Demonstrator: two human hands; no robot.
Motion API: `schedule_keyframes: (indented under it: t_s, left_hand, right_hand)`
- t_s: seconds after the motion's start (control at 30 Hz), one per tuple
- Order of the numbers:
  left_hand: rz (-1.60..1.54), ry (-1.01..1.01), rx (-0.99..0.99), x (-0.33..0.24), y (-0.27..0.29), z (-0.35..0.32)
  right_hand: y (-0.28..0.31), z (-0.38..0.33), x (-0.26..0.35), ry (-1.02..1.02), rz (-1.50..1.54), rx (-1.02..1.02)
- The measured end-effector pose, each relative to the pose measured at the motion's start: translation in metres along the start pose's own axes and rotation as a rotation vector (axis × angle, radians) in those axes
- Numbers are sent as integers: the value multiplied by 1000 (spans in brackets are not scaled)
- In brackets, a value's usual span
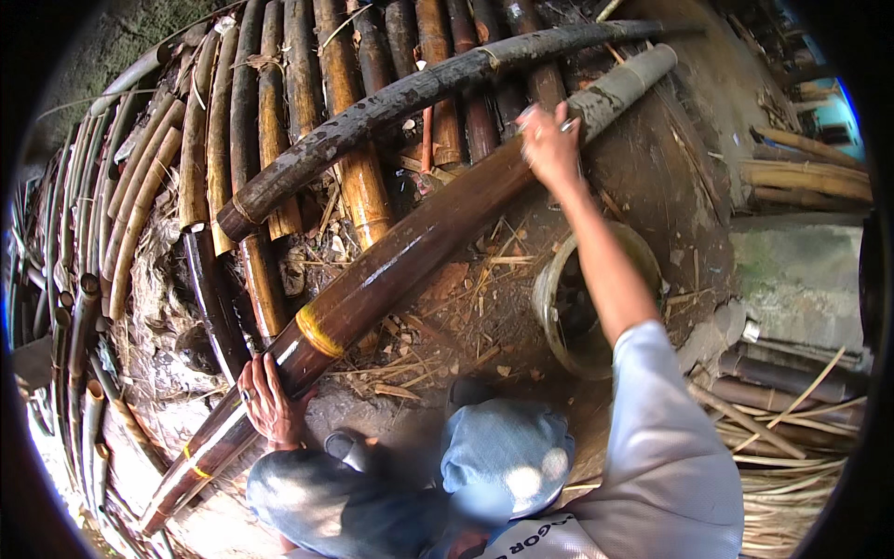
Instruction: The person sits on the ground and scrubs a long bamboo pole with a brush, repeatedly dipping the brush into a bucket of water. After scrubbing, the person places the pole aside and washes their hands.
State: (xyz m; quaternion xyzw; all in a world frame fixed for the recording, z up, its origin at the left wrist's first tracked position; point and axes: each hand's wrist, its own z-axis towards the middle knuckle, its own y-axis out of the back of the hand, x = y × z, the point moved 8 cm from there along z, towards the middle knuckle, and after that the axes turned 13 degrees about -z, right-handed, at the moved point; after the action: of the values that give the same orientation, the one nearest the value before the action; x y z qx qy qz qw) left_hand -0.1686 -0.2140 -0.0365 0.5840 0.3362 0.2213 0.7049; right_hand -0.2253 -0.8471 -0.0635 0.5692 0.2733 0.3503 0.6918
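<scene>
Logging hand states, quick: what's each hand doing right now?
Left hand: open, fingers laid over the dark bamboo pole.
Right hand: at the same pole, farther up, blurred; whether it holds anything cannot be told.

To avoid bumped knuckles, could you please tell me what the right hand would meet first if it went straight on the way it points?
The right hand would probably meet the curved grey pole lying across the row of poles, though depth is unclear.
</scene>
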Motion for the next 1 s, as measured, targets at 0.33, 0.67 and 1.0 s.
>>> schedule_keyframes:
  t_s: [0.33, 0.67, 1.0]
  left_hand:
    - [157, 7, -269, -15, 3, -14]
    - [316, -67, -295, -10, -6, -26]
    - [-127, 356, 214, 36, 36, -11]
  right_hand:
    - [-5, -15, 26, 53, 80, -70]
    - [14, -36, 122, 236, -113, 31]
    - [71, -128, 251, 379, 280, 86]
